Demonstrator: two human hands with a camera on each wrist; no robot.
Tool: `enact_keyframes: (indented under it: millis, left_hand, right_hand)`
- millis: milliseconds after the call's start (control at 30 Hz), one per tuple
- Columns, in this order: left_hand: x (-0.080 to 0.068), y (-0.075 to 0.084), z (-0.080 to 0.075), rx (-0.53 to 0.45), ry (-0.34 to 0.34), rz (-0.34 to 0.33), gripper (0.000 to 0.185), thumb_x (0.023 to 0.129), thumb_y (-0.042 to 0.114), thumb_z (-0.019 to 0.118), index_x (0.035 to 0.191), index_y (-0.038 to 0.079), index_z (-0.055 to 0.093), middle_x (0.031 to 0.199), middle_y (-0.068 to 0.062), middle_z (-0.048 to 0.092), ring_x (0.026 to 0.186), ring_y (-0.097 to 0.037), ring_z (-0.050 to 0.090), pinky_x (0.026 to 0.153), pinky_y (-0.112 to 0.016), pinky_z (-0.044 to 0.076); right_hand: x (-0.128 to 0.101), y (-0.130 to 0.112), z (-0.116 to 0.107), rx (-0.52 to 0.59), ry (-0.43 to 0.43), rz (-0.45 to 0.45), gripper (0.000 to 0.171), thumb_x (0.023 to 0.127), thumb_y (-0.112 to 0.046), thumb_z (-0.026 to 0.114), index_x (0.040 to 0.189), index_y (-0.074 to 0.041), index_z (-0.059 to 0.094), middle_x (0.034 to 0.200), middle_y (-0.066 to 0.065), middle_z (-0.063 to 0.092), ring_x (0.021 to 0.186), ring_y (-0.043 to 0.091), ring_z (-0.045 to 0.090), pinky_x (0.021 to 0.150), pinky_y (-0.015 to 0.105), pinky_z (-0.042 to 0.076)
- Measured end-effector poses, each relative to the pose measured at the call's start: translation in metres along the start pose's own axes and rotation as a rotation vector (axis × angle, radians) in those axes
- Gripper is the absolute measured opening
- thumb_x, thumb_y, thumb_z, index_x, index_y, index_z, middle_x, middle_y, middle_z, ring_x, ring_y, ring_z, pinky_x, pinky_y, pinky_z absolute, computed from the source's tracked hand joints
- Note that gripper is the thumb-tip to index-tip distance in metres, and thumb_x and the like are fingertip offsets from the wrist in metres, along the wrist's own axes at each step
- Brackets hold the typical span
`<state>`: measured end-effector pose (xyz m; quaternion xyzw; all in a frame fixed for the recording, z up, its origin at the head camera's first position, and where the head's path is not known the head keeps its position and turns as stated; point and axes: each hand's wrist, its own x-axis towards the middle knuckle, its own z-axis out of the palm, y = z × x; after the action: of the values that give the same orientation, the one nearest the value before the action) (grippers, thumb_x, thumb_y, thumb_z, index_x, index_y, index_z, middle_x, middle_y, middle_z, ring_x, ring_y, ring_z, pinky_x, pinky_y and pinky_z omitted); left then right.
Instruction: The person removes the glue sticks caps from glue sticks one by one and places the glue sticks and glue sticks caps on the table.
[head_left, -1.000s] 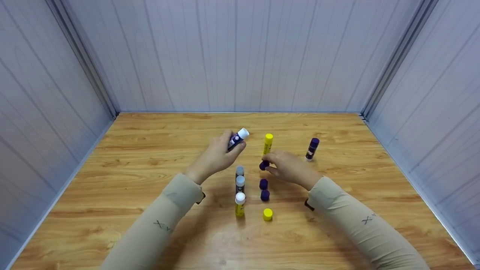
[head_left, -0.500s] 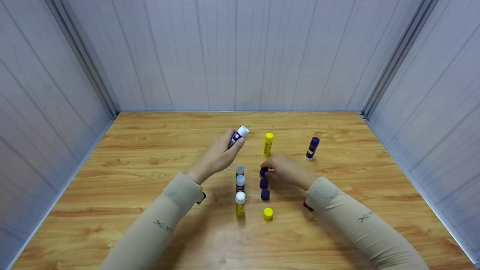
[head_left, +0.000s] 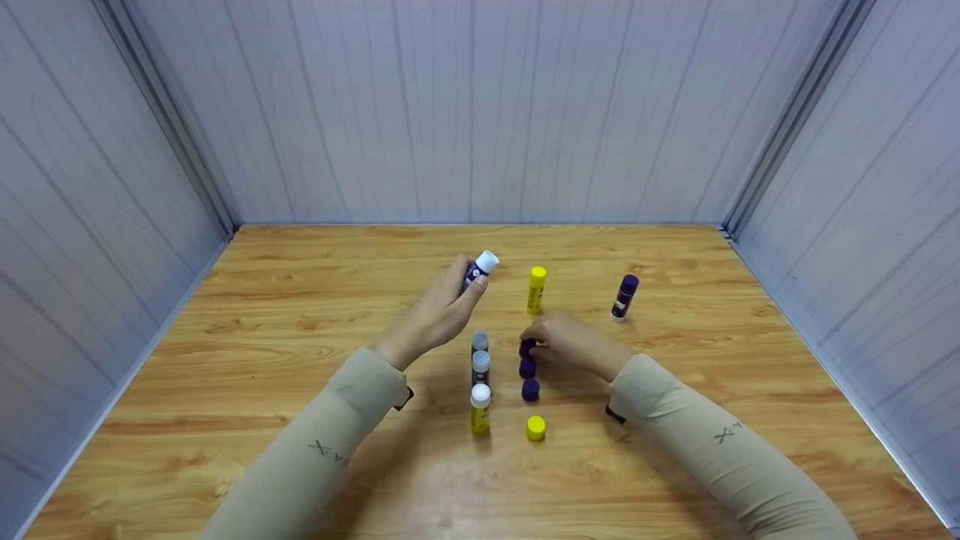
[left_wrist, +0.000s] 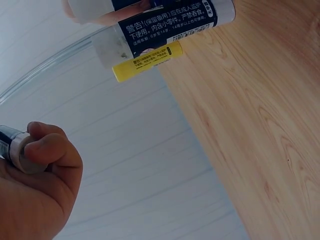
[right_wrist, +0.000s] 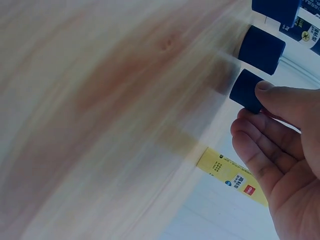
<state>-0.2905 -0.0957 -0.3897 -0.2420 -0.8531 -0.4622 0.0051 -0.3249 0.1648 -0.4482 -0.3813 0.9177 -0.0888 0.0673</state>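
Fingers of the right hand (head_left: pixel 576 343) pinched a dark cap (right_wrist: pixel 245 91) against the thumb; the lower fingers curled in loosely beneath. Could not tell whether the cap's base was fully down on the tabletop (head_left: pixel 300 315). Change over the last second: hand and cap had come away from the far edge, toward the person, narrowing the gap to the second dark cap (head_left: pixel 528 367) until the two were just beside each other. Shift was slight in the last half second, so judged the placing nearly finished.

Left hand (head_left: pixel 435 311) had changed little: fingers wrapped round a dark glue stick (head_left: pixel 481 268), white end tilted up toward the right edge, apparently clear of the surface.

Further out, on the person's side: third dark cap (head_left: pixel 530 390), then yellow cap (head_left: pixel 535 428), apart from it in roughly the same line. Left of these, three white-topped sticks (head_left: pixel 481 366) stood in a parallel line, the foremost yellow-bodied. With the held pair, that made four caps to four white-topped sticks; read as matching sets.

Beyond, toward the far edge, stood a yellow stick (head_left: pixel 536 289), its top on. Nearer the right edge, a purple-topped stick (head_left: pixel 625 298) stood alone. Both were unmoved.
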Motion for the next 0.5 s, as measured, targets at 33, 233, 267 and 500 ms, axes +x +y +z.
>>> enact_keyframes:
  millis: [33,233,267,500]
  left_hand:
    - [0.0000,-0.0002,0.0004,-0.002,0.003,0.002,0.041,0.118,0.043,0.039,0.139,0.009,0.049,0.090,-0.006,0.047,0.074,-0.019,0.042,0.067,-0.035,0.038]
    - [0.0005,-0.0015,0.0036,-0.010,0.010,0.011,0.035,0.118,0.043,0.039,0.129,0.011,0.050,0.089,-0.005,0.046,0.074,-0.019,0.041,0.068,-0.035,0.037]
    - [0.0007,-0.0017,0.0039,-0.010,0.014,0.013,0.035,0.118,0.043,0.040,0.128,0.011,0.051,0.089,-0.005,0.046,0.074,-0.019,0.041,0.068,-0.035,0.037]
    - [0.0028,-0.0030,0.0027,-0.042,0.038,0.017,0.034,0.118,0.039,0.041,0.130,0.008,0.050,0.090,-0.005,0.045,0.075,-0.019,0.040,0.069,-0.035,0.037]
  right_hand:
    - [0.0004,0.0005,0.0005,-0.001,0.001,-0.010,0.020,0.104,-0.007,0.072,0.123,-0.001,0.078,0.113,0.014,0.080,0.103,0.028,0.077,0.092,0.042,0.064]
    - [0.0010,0.0031,0.0027,0.019,0.002,-0.039,0.018,0.104,-0.004,0.072,0.119,-0.001,0.079,0.111,0.014,0.081,0.100,0.027,0.077,0.091,0.042,0.064]
    - [0.0010,0.0030,0.0026,0.022,0.002,-0.040,0.017,0.104,-0.004,0.071,0.119,-0.001,0.079,0.110,0.013,0.081,0.100,0.027,0.077,0.091,0.041,0.064]
    - [0.0021,0.0015,0.0016,-0.009,0.016,-0.059,0.012,0.103,-0.003,0.072,0.112,-0.001,0.080,0.106,0.013,0.081,0.096,0.027,0.077,0.089,0.043,0.064]
